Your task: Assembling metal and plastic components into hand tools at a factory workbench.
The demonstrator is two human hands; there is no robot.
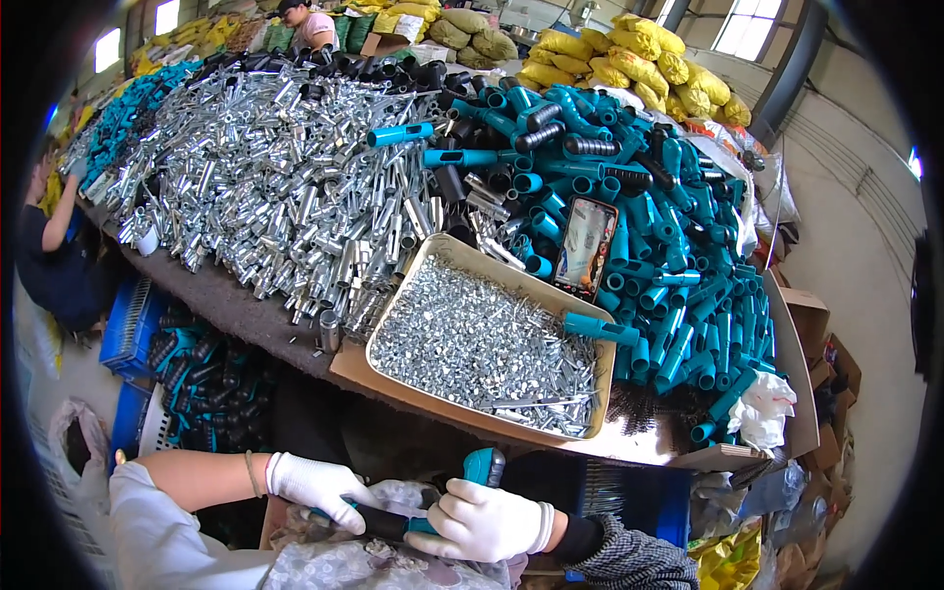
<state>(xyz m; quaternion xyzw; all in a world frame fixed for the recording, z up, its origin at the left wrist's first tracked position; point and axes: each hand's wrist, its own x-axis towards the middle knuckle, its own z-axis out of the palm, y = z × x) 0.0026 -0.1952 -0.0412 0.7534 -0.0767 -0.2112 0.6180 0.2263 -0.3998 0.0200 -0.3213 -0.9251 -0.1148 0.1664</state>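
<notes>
My left hand (320, 487), in a white glove, closes on the dark end of a teal-and-black plastic handle (389, 523) just above my lap. My right hand (485, 521), gloved in white too, wraps round the handle's teal part. A curved teal-and-black grip (484, 466) sticks up behind the right fingers; how it joins the rest is hidden by the glove. Beyond my hands, at the table's near edge, stands a shallow tray (379, 371) full of small silver metal pieces. One teal tube (600, 329) lies across the tray's right rim.
Silver metal tubes (265, 177) are heaped across the table's left and middle. Teal plastic handles (678, 246) pile up on the right, with a phone (587, 246) leaning among them. Below left, a blue crate (133, 329) stands near finished-looking handles (211, 379). Other people (313, 29) work farther off.
</notes>
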